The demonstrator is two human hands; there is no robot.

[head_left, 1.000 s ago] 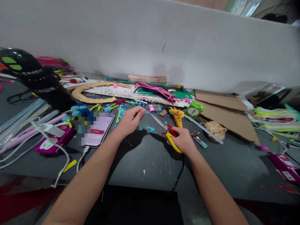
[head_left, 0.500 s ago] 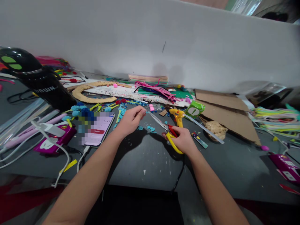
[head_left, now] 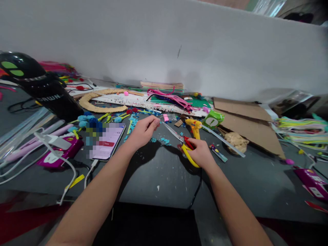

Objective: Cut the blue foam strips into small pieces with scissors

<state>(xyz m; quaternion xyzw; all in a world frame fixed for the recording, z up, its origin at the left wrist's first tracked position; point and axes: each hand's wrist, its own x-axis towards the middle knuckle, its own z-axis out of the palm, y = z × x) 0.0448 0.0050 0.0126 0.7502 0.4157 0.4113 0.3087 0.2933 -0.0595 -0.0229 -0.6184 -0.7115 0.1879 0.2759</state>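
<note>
My left hand [head_left: 146, 130] is closed in a pinch above the grey table, and whatever its fingertips hold is too small to make out. In my right hand [head_left: 199, 153] are scissors [head_left: 176, 134] with red and yellow handles, their blades pointing up and left to just beside my left fingertips. Light blue fluffy clippings [head_left: 165, 141] lie on the table beneath the blades. A yellow glue gun [head_left: 194, 127] with a long clear stick [head_left: 225, 140] stands just beyond my right hand.
On the left are a black bottle [head_left: 51, 94], a phone [head_left: 110, 141] and a purple power strip [head_left: 61, 152] with cables. Cardboard [head_left: 256, 130], a beige lump [head_left: 236, 141] and a green box [head_left: 213, 119] lie right. A tan ring [head_left: 87, 102] and pink stems [head_left: 174, 97] lie behind.
</note>
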